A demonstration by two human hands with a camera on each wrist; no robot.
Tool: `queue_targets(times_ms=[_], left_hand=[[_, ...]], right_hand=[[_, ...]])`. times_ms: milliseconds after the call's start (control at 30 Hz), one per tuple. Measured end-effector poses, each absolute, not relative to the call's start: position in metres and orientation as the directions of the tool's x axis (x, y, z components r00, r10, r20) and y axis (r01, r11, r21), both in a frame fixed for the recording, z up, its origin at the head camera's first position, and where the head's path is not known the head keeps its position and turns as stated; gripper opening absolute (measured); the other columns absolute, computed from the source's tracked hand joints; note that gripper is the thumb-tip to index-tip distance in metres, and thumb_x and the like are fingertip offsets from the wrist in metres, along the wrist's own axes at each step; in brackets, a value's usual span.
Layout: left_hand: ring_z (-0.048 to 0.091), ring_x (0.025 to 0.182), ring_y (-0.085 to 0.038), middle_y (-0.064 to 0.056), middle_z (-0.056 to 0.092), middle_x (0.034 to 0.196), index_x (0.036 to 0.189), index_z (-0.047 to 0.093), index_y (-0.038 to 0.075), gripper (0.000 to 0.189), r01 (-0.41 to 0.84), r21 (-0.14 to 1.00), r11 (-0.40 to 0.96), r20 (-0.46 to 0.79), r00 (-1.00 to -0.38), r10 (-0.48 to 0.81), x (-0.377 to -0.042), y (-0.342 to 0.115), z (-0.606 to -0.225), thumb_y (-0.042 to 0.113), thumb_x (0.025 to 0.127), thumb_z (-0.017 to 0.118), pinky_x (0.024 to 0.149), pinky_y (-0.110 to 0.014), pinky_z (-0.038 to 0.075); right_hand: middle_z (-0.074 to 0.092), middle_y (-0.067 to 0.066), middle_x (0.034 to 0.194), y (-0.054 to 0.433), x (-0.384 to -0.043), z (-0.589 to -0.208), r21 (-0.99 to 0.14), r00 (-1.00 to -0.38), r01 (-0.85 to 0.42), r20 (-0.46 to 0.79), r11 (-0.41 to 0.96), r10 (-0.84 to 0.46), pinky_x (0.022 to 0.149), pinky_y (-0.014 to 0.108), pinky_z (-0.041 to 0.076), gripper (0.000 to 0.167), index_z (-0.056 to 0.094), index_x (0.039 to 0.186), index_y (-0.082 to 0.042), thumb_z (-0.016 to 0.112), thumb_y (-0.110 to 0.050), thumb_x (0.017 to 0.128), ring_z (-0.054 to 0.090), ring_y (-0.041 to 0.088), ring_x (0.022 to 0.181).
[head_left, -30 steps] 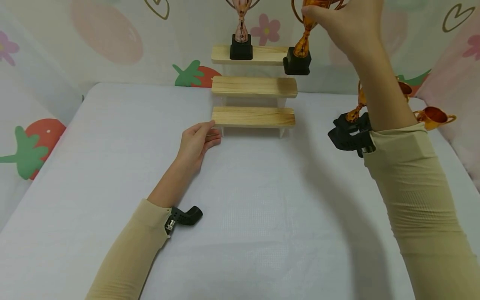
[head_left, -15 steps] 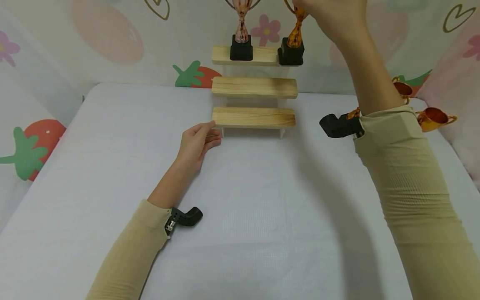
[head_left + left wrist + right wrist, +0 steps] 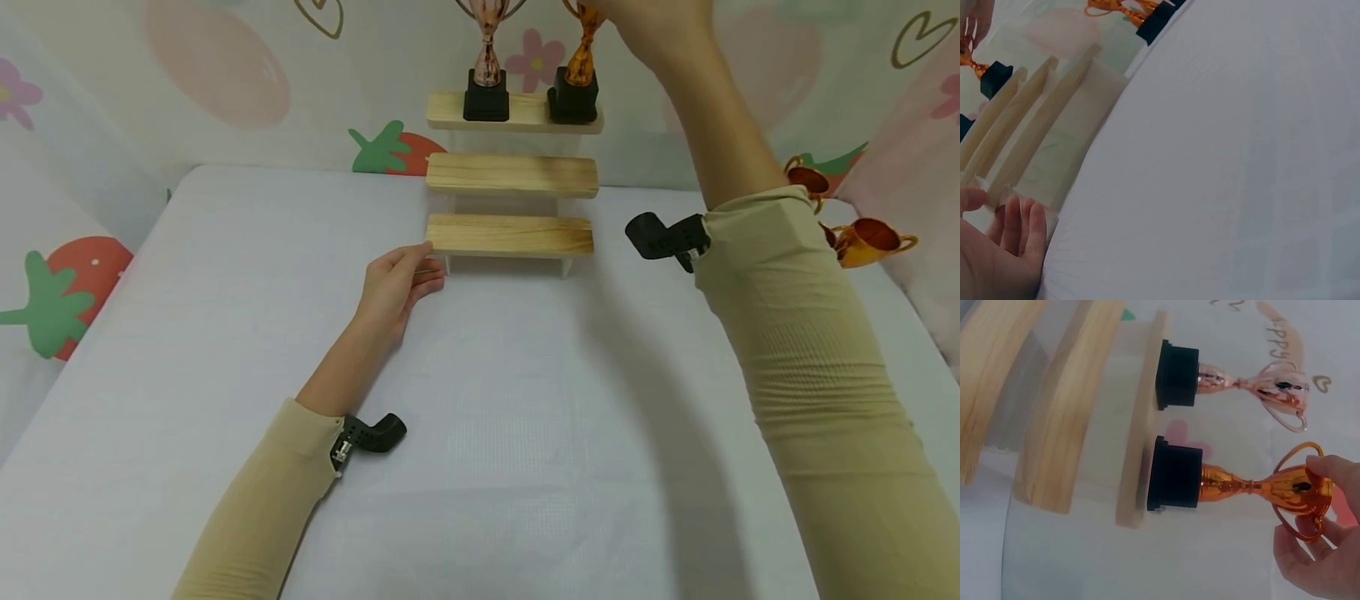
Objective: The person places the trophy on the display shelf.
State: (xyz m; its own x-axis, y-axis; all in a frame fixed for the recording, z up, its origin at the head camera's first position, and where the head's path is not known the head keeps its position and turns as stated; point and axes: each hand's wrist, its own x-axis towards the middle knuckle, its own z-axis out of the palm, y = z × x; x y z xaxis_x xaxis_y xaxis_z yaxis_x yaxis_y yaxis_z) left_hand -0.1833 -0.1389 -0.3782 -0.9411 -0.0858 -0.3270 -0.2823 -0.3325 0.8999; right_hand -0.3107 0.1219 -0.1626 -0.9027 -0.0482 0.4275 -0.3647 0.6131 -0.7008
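A three-step display stand (image 3: 510,236) with wooden boards stands at the back of the table. My right hand (image 3: 660,33) grips an orange-gold trophy (image 3: 583,58) by its cup, thumb on one side and fingers on the other. In the right wrist view the black base of that trophy (image 3: 1294,490) stands at the top board, near its right end. Left of it is a rose-gold trophy (image 3: 487,60) on the same board. My left hand (image 3: 390,292) holds the left front corner of the lowest board between thumb and fingers.
At the right side of the table, partly hidden behind the right sleeve, are more orange-gold trophies, one showing its cup (image 3: 870,242) . A patterned backdrop (image 3: 240,133) rises behind the stand. White cloth (image 3: 480,467) covers the table.
The right hand has moved left with the orange-gold trophy, bringing it from a tilt beside the top board to upright at its right end. The left hand has stayed in place.
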Motion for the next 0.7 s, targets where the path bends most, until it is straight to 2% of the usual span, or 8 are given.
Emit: queue_targets(times_ms=[200, 500, 633, 700], left_hand=[[0.068, 0.078, -0.013, -0.004, 0.067, 0.088, 0.11, 0.064, 0.004, 0.013, -0.277, 0.9, -0.338, -0.32, -0.944, -0.078, -0.183, -0.138, -0.379, 0.017, 0.109, 0.062, 0.077, -0.018, 0.063], [0.069, 0.077, -0.012, -0.004, 0.067, 0.087, 0.111, 0.064, 0.004, 0.013, -0.275, 0.899, -0.34, -0.32, -0.944, -0.083, -0.183, -0.137, -0.379, 0.017, 0.108, 0.062, 0.077, -0.018, 0.064], [0.069, 0.077, -0.013, -0.004, 0.067, 0.087, 0.11, 0.064, 0.003, 0.014, -0.274, 0.9, -0.339, -0.319, -0.944, -0.083, -0.183, -0.136, -0.38, 0.017, 0.108, 0.063, 0.077, -0.019, 0.064], [0.069, 0.077, -0.013, -0.004, 0.067, 0.087, 0.11, 0.064, 0.004, 0.014, -0.271, 0.901, -0.338, -0.316, -0.945, -0.083, -0.183, -0.136, -0.38, 0.017, 0.108, 0.062, 0.077, -0.019, 0.064]], right_hand=[[0.059, -0.011, 0.119, 0.119, -0.314, -0.166, -0.663, -0.896, -0.365, 0.441, 0.654, -0.054, 0.101, 0.017, 0.05, 0.055, 0.059, 0.146, -0.014, 0.074, -0.038, 0.1, 0.05, -0.005, 0.094], [0.056, -0.016, 0.106, 0.118, -0.319, -0.173, -0.651, -0.865, -0.416, 0.499, 0.635, -0.055, 0.093, 0.015, 0.051, 0.048, 0.065, 0.137, -0.009, 0.076, -0.033, 0.096, 0.05, -0.006, 0.09], [0.058, -0.014, 0.109, 0.119, -0.321, -0.174, -0.619, -0.836, -0.463, 0.544, 0.634, -0.08, 0.09, 0.014, 0.049, 0.049, 0.065, 0.138, -0.008, 0.076, -0.033, 0.096, 0.049, -0.007, 0.089], [0.061, -0.009, 0.115, 0.12, -0.322, -0.174, -0.603, -0.83, -0.469, 0.55, 0.645, -0.089, 0.092, 0.013, 0.047, 0.051, 0.064, 0.14, -0.008, 0.076, -0.034, 0.097, 0.047, -0.008, 0.09]])
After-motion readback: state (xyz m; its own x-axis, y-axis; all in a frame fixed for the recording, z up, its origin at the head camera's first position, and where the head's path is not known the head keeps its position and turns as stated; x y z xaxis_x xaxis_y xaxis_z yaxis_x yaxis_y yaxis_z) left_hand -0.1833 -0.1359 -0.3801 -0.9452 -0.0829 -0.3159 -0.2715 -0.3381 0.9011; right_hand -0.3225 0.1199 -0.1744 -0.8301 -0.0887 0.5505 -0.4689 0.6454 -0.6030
